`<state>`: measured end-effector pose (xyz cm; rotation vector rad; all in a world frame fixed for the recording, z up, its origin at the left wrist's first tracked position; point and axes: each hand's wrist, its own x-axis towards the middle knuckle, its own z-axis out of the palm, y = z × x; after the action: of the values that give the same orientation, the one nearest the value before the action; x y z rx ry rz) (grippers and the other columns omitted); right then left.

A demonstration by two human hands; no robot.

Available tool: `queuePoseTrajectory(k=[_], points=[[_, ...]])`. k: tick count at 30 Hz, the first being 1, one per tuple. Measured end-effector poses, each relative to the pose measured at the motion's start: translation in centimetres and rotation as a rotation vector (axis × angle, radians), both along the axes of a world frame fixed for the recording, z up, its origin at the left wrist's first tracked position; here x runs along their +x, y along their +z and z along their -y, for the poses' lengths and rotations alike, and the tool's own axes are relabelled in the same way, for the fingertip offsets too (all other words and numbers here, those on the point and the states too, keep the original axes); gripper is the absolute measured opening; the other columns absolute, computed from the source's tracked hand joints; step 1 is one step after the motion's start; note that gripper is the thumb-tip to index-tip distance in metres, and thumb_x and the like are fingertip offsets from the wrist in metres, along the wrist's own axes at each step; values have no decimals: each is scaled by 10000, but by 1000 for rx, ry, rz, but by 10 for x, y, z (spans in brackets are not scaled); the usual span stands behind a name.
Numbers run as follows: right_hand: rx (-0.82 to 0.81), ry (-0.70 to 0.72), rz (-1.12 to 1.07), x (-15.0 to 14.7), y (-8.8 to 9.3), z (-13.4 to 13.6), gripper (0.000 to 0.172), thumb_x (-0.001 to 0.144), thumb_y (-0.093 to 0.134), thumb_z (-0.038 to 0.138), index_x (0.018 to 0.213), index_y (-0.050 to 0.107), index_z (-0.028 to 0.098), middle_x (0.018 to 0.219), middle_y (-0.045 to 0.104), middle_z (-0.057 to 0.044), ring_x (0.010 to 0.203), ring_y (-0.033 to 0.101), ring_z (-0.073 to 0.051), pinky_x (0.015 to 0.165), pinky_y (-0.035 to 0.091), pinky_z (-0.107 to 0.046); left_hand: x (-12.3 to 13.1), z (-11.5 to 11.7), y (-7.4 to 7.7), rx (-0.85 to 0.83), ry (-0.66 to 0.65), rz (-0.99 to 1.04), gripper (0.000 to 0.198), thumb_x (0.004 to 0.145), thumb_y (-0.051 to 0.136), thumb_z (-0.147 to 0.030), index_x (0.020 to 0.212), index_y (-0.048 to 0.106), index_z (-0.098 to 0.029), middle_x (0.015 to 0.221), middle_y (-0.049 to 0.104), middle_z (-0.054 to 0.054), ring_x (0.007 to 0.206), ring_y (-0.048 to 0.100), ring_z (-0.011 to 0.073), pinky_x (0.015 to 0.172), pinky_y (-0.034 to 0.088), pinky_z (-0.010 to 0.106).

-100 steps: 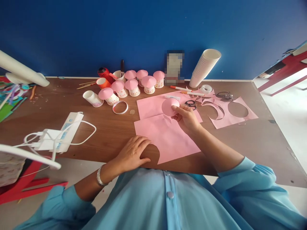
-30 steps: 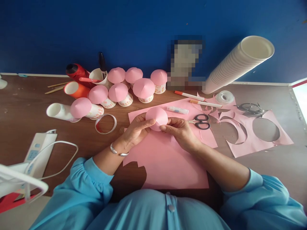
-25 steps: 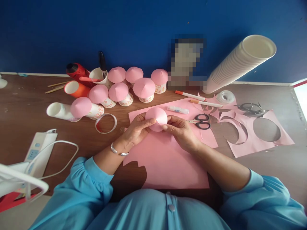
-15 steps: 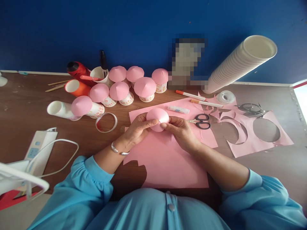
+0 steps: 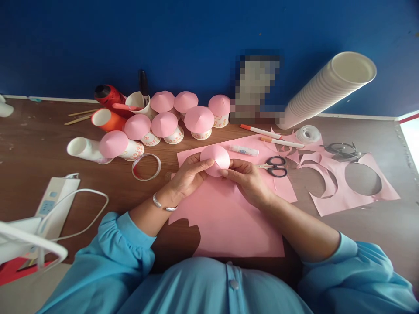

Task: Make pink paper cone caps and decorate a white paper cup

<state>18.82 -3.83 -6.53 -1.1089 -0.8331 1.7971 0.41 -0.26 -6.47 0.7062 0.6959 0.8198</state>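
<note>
A small pink paper cone (image 5: pixel 215 158) is held up between both hands, its pointed side facing me. My left hand (image 5: pixel 190 176) pinches its left edge, thumb on top and fingers behind. On the right edge, my right hand (image 5: pixel 250 181) grips it the same way. Beneath them lie pink paper sheets (image 5: pixel 238 226) with a cut-out at the lower left. Beside my right hand rest black-handled scissors (image 5: pixel 276 166) and a clear glue stick (image 5: pixel 244 150). Several paper cups topped with pink cones (image 5: pixel 198 120) stand at the back left.
A tall stack of white paper cups (image 5: pixel 330 87) leans at the back right. Two markers (image 5: pixel 281 142), a tape roll (image 5: pixel 307 134), eyeglasses (image 5: pixel 342 150) and cut paper scraps (image 5: pixel 360 196) lie at right. On the left are a tape ring (image 5: pixel 146 167) and a power strip (image 5: pixel 54 205).
The cone has tilted slightly in my hands, and my right thumb has shifted from near its middle toward its lower right edge. Both hands still hold it over the paper.
</note>
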Motion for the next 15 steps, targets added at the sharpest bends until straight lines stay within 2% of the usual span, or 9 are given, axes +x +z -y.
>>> queuePoseTrajectory(k=[7, 15], points=[[38, -26, 25, -3, 2, 2, 310, 759, 886, 471, 815, 779, 185, 817, 717, -12, 803, 594, -169, 792, 460, -307, 1, 2, 0, -4, -5, -36, 303, 759, 890, -378, 912, 805, -130, 800, 773, 60, 782, 692, 184, 770, 536, 298], [-11, -40, -5, 2, 4, 0, 334, 734, 898, 494, 805, 751, 203, 797, 693, -4, 766, 578, -152, 751, 451, -295, -3, 1, 0, 3, -29, -14, 364, 819, 835, -431, 1025, 807, -133, 948, 799, 109, 960, 727, 281, 888, 554, 392]])
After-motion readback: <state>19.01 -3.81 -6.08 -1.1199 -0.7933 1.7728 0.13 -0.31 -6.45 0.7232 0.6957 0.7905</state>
